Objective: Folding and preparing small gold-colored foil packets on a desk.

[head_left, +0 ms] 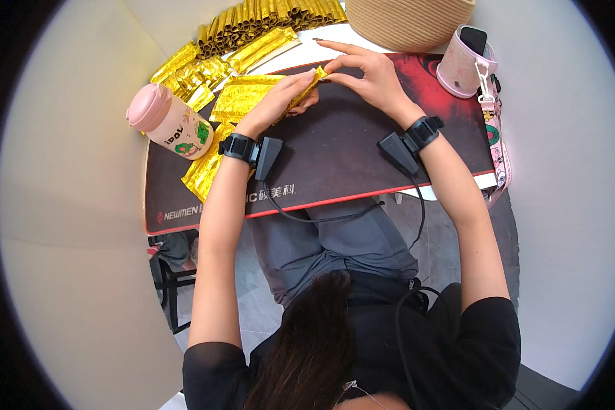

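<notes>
My left hand (290, 96) is closed around a folded strip of gold foil paper (310, 89), held at a slant above the dark desk mat. At the strip's upper end, my right hand (372, 76) pinches the tip between thumb and index finger, with another finger stretched out to the left. Beside and partly under my left hand lie flat gold foil sheets (238, 98). Another gold sheet (201, 174) is partly covered by my left forearm. Both wrists carry black straps with small cabled boxes.
Rolled gold foil tubes (266, 19) are piled at the back, near folded gold pieces (263, 49). A pink-lidded bottle (171, 126) stands left. Back right are a woven basket (410, 24) and a pink cup (456, 72) holding a phone (473, 39). The mat (335, 154) has a red edge.
</notes>
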Demonstrator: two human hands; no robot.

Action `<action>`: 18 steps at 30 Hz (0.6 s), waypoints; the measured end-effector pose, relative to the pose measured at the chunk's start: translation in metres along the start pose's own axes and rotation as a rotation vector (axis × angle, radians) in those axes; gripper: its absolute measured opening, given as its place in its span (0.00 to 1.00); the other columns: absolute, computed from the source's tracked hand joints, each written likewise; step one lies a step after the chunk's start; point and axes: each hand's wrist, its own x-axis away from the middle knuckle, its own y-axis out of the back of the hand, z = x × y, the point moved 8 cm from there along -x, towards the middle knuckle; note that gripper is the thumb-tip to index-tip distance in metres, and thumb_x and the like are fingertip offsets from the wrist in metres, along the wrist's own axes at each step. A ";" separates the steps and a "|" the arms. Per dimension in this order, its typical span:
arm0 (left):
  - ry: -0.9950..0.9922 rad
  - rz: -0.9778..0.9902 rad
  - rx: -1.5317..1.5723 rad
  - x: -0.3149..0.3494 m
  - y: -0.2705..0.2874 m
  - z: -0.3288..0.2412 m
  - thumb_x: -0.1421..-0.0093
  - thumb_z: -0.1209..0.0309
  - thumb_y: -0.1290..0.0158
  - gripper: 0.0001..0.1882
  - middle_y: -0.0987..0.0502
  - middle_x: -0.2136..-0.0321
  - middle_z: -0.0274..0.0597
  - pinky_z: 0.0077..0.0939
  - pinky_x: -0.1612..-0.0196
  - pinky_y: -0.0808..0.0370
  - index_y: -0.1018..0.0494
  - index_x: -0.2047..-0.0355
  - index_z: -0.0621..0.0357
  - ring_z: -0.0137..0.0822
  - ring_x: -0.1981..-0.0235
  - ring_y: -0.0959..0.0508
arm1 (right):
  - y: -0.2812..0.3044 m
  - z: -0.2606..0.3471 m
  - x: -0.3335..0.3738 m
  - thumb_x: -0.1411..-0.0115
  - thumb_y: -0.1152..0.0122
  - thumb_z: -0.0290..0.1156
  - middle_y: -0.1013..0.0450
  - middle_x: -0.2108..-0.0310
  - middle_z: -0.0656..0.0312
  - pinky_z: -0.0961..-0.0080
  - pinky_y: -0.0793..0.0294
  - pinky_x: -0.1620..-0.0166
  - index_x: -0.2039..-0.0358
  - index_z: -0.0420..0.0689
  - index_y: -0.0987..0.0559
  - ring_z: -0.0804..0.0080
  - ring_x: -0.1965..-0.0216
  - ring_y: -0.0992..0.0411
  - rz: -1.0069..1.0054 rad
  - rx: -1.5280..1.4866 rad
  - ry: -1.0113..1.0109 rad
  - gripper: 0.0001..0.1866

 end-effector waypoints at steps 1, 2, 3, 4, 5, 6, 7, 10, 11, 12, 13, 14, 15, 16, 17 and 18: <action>0.000 0.001 -0.002 0.000 -0.002 -0.001 0.31 0.53 0.65 0.21 0.37 0.81 0.26 0.13 0.81 0.45 0.33 0.68 0.56 0.18 0.83 0.42 | 0.000 -0.001 0.000 0.50 0.35 0.29 0.28 0.48 0.62 0.76 0.29 0.50 0.69 0.45 0.19 0.65 0.51 0.27 0.003 0.015 -0.027 0.07; -0.048 -0.037 -0.022 -0.001 -0.002 -0.005 0.31 0.53 0.64 0.19 0.38 0.80 0.26 0.13 0.81 0.46 0.33 0.64 0.56 0.18 0.83 0.43 | -0.001 -0.002 -0.001 0.50 0.35 0.29 0.28 0.48 0.62 0.76 0.29 0.50 0.69 0.45 0.19 0.65 0.51 0.27 0.001 0.015 -0.027 0.07; -0.097 -0.075 -0.041 -0.001 -0.001 -0.009 0.31 0.54 0.64 0.19 0.38 0.79 0.27 0.12 0.80 0.46 0.33 0.59 0.56 0.18 0.82 0.43 | 0.003 -0.001 -0.002 0.49 0.36 0.32 0.26 0.51 0.64 0.76 0.28 0.54 0.70 0.45 0.19 0.66 0.56 0.25 -0.051 0.043 0.007 0.07; -0.099 -0.073 -0.042 -0.002 -0.001 -0.008 0.31 0.54 0.64 0.19 0.38 0.79 0.27 0.12 0.80 0.46 0.33 0.59 0.56 0.18 0.82 0.43 | 0.006 0.000 -0.001 0.49 0.36 0.36 0.25 0.53 0.67 0.75 0.26 0.59 0.71 0.46 0.19 0.67 0.60 0.24 -0.102 0.071 0.042 0.08; -0.086 -0.073 -0.022 -0.003 0.000 -0.006 0.31 0.55 0.64 0.18 0.38 0.78 0.27 0.12 0.80 0.46 0.34 0.55 0.56 0.18 0.81 0.44 | 0.004 -0.001 -0.001 0.49 0.36 0.36 0.25 0.53 0.67 0.75 0.26 0.59 0.71 0.46 0.19 0.67 0.60 0.24 -0.104 0.073 0.042 0.08; -0.072 -0.076 -0.001 -0.002 0.000 -0.005 0.31 0.56 0.64 0.19 0.38 0.78 0.27 0.12 0.80 0.46 0.36 0.51 0.55 0.18 0.81 0.44 | 0.004 -0.004 -0.001 0.49 0.36 0.34 0.24 0.54 0.66 0.76 0.27 0.57 0.71 0.45 0.20 0.68 0.59 0.24 -0.116 -0.028 0.008 0.08; -0.073 -0.076 -0.002 -0.001 0.001 -0.006 0.31 0.56 0.64 0.19 0.38 0.78 0.27 0.12 0.80 0.46 0.36 0.51 0.55 0.18 0.81 0.44 | 0.003 -0.008 -0.001 0.50 0.36 0.33 0.24 0.55 0.65 0.77 0.27 0.56 0.71 0.45 0.20 0.70 0.59 0.23 -0.128 -0.130 -0.027 0.07; -0.064 -0.022 0.030 0.001 -0.002 -0.011 0.31 0.55 0.64 0.19 0.39 0.78 0.27 0.12 0.80 0.47 0.36 0.50 0.55 0.18 0.81 0.44 | 0.003 -0.015 -0.001 0.50 0.35 0.29 0.23 0.56 0.62 0.76 0.29 0.52 0.71 0.44 0.20 0.71 0.57 0.24 -0.148 -0.275 -0.090 0.06; -0.057 -0.038 0.057 0.002 -0.004 -0.011 0.31 0.55 0.64 0.19 0.39 0.79 0.27 0.12 0.80 0.47 0.35 0.52 0.55 0.18 0.82 0.45 | 0.002 -0.015 -0.001 0.50 0.35 0.29 0.23 0.56 0.62 0.76 0.29 0.52 0.71 0.44 0.20 0.71 0.57 0.24 -0.148 -0.274 -0.088 0.06; -0.050 -0.053 0.084 0.003 -0.004 -0.012 0.31 0.55 0.64 0.19 0.39 0.80 0.27 0.12 0.81 0.48 0.35 0.53 0.56 0.17 0.83 0.45 | -0.001 -0.019 0.000 0.50 0.34 0.28 0.23 0.56 0.61 0.76 0.29 0.51 0.70 0.43 0.20 0.72 0.56 0.24 -0.142 -0.374 -0.140 0.07; -0.052 -0.054 0.084 0.002 -0.003 -0.013 0.31 0.55 0.64 0.19 0.39 0.80 0.27 0.12 0.81 0.48 0.35 0.53 0.56 0.17 0.83 0.45 | -0.004 -0.024 0.001 0.51 0.34 0.27 0.23 0.56 0.59 0.76 0.30 0.50 0.69 0.43 0.20 0.72 0.55 0.25 -0.136 -0.473 -0.192 0.08; -0.070 -0.042 0.056 0.002 -0.003 -0.015 0.31 0.54 0.65 0.19 0.38 0.79 0.27 0.12 0.80 0.48 0.35 0.53 0.56 0.18 0.83 0.44 | -0.004 -0.025 0.002 0.51 0.34 0.27 0.23 0.56 0.59 0.76 0.30 0.50 0.69 0.43 0.20 0.72 0.55 0.25 -0.136 -0.472 -0.190 0.08; -0.086 -0.031 0.028 0.002 -0.004 -0.017 0.31 0.54 0.65 0.20 0.37 0.79 0.28 0.12 0.80 0.47 0.35 0.53 0.56 0.18 0.83 0.44 | -0.004 -0.024 0.002 0.50 0.34 0.26 0.23 0.57 0.58 0.76 0.30 0.50 0.68 0.42 0.20 0.73 0.55 0.25 -0.125 -0.453 -0.185 0.08; -0.086 -0.032 0.027 0.003 -0.004 -0.017 0.31 0.54 0.65 0.20 0.37 0.79 0.28 0.12 0.80 0.47 0.35 0.53 0.56 0.18 0.83 0.44 | -0.005 -0.023 0.001 0.50 0.34 0.26 0.23 0.57 0.58 0.76 0.30 0.49 0.68 0.41 0.19 0.73 0.55 0.25 -0.113 -0.434 -0.180 0.08; -0.086 -0.032 0.012 0.003 -0.004 -0.015 0.31 0.53 0.65 0.20 0.36 0.79 0.28 0.13 0.80 0.46 0.34 0.53 0.56 0.18 0.83 0.43 | -0.006 -0.023 0.002 0.50 0.34 0.26 0.23 0.57 0.58 0.76 0.30 0.49 0.68 0.41 0.19 0.73 0.55 0.25 -0.114 -0.435 -0.179 0.08; -0.087 -0.032 -0.002 0.003 -0.005 -0.014 0.31 0.53 0.66 0.21 0.35 0.78 0.29 0.13 0.79 0.45 0.34 0.53 0.56 0.19 0.82 0.42 | -0.005 -0.021 0.002 0.50 0.34 0.26 0.23 0.57 0.58 0.77 0.30 0.50 0.68 0.41 0.19 0.73 0.55 0.26 -0.116 -0.437 -0.160 0.07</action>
